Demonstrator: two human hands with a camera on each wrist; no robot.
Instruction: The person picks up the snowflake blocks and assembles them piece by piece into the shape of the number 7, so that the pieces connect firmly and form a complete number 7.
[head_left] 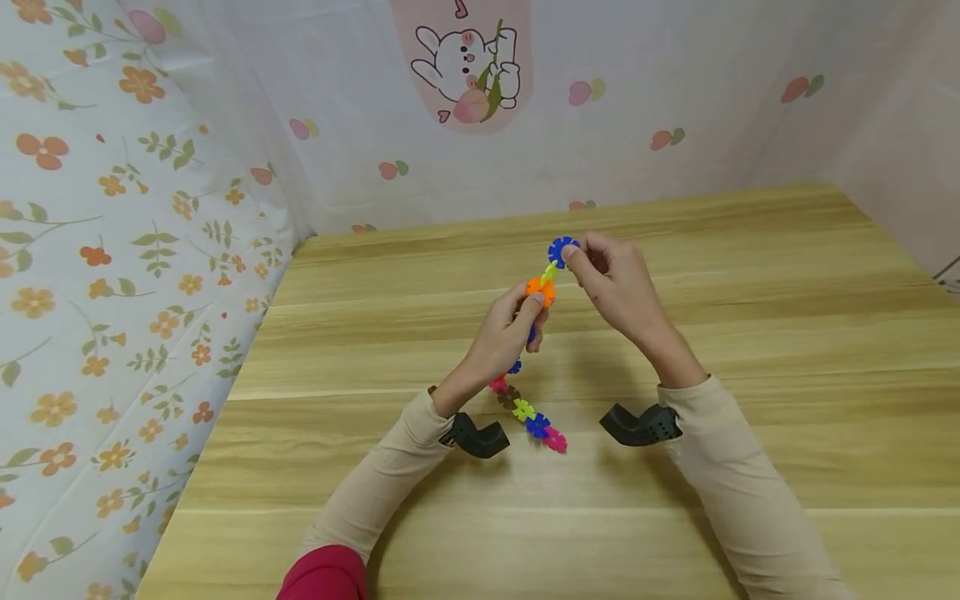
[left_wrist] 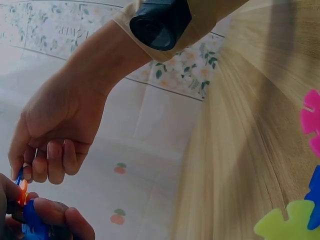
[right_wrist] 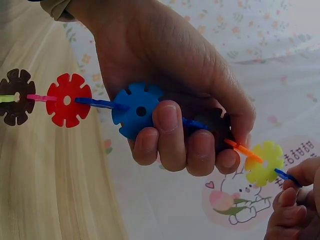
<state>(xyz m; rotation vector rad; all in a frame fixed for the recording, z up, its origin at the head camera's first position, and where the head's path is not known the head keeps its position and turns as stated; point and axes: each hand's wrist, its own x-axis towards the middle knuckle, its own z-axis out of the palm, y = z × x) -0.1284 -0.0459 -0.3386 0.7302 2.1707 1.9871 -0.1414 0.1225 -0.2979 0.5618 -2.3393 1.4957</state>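
A chain of slotted, flower-shaped plastic discs runs through my left hand point(head_left: 498, 337), whose thumb and fingers grip it near an orange disc point(head_left: 548, 293). Beyond that, a yellow disc point(right_wrist: 265, 163) joins a blue disc point(head_left: 558, 250) at the chain's far end. My right hand point(head_left: 618, 287) pinches this blue disc between thumb and fingers. In the right wrist view, another blue disc point(right_wrist: 131, 112), a red disc point(right_wrist: 67, 100) and a brown disc point(right_wrist: 18, 97) trail from the left hand. The chain's lower part reaches a pink end disc point(head_left: 556, 440). Fingers partly hide the gripped discs.
Under the hands is a wood-grain table point(head_left: 787, 333). A patterned cloth with a rabbit print point(head_left: 468, 71) hangs behind it, and a floral cloth point(head_left: 112, 292) hangs at the left. Black wrist cameras point(head_left: 641, 425) protrude from both sleeves.
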